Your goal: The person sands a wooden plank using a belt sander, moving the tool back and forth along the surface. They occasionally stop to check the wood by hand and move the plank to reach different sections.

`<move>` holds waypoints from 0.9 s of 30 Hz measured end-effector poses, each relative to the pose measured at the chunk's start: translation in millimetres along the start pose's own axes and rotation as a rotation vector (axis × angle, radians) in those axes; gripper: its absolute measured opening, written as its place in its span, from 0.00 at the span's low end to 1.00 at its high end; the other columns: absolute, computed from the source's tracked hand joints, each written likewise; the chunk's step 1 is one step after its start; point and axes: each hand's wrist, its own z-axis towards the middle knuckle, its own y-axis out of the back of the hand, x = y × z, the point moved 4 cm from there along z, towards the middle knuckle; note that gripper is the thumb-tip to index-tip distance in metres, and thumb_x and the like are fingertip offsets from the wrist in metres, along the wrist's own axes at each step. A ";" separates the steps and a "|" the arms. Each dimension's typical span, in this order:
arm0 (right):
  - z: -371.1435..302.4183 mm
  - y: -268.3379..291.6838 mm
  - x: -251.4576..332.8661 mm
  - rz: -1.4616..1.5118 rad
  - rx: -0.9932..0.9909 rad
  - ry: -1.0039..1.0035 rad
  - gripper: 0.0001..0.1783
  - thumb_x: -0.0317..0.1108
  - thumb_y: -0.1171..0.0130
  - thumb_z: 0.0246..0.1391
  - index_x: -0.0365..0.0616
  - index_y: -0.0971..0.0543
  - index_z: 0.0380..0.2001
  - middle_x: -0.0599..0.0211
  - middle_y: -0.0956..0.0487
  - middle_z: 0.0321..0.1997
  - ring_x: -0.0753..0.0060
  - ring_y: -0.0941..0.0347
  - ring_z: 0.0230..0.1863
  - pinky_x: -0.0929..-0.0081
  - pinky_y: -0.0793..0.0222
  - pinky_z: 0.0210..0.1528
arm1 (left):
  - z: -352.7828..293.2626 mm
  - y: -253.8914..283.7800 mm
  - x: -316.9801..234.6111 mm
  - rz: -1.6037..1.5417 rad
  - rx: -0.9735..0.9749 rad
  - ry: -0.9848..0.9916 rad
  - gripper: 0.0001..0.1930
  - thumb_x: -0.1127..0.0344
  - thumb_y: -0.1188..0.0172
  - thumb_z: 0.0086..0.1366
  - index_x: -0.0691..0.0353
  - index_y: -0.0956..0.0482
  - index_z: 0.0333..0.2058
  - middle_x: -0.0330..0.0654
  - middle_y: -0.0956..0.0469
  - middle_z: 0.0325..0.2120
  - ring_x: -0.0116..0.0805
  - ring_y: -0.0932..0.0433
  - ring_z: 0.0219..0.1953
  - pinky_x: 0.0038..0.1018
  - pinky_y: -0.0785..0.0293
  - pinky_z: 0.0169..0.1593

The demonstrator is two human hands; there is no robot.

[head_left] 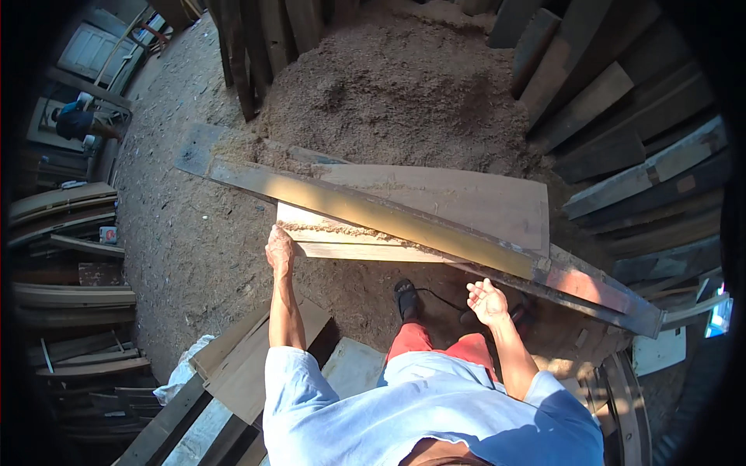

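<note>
My left hand point(280, 247) is closed on the left end of a pale wooden board point(361, 251). A line of wood shavings point(334, 229) lies along that board. The board rests against a long machine point(598, 293) with a yellow fence point(350, 203), which runs slantwise from far left to near right and hides part of the board. My right hand point(488, 301) is apart from the board, near the machine's front edge. Its palm faces up, its fingers are loosely bent and apart, and nothing is in it.
Behind the fence lies a wide brown panel point(466, 198), and beyond it rises a big heap of sawdust point(388, 93). Planks point(606, 101) lean at the right; stacked boards point(70, 295) stand at the left. Boards point(256, 365) lie near my left side. Another person point(74, 123) is far left.
</note>
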 end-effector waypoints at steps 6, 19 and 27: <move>-23.3 9.6 18.1 -0.349 -0.086 0.099 0.16 0.47 0.44 0.74 0.45 0.20 0.47 0.64 0.13 0.41 0.78 0.22 0.31 0.72 0.22 0.34 | 8.5 21.6 30.2 0.053 0.220 -0.040 0.32 0.44 0.64 0.79 0.67 0.20 0.55 0.67 0.18 0.51 0.69 0.21 0.57 0.55 0.26 0.59; -18.2 16.6 30.0 -0.586 -0.035 0.103 0.14 0.41 0.42 0.70 0.41 0.19 0.46 0.61 0.14 0.43 0.79 0.23 0.32 0.75 0.23 0.35 | -171.5 -59.8 81.2 -0.745 0.072 0.279 0.35 0.39 0.58 0.81 0.72 0.23 0.57 0.52 0.18 0.49 0.42 0.20 0.45 0.38 0.25 0.51; -44.0 2.4 85.9 -1.001 0.123 0.254 0.16 0.38 0.46 0.68 0.35 0.19 0.42 0.57 0.13 0.35 0.77 0.23 0.27 0.74 0.25 0.29 | -361.5 -146.2 12.8 -1.168 -0.051 0.692 0.36 0.30 0.57 0.75 0.66 0.28 0.39 0.42 0.25 0.29 0.37 0.26 0.27 0.38 0.25 0.31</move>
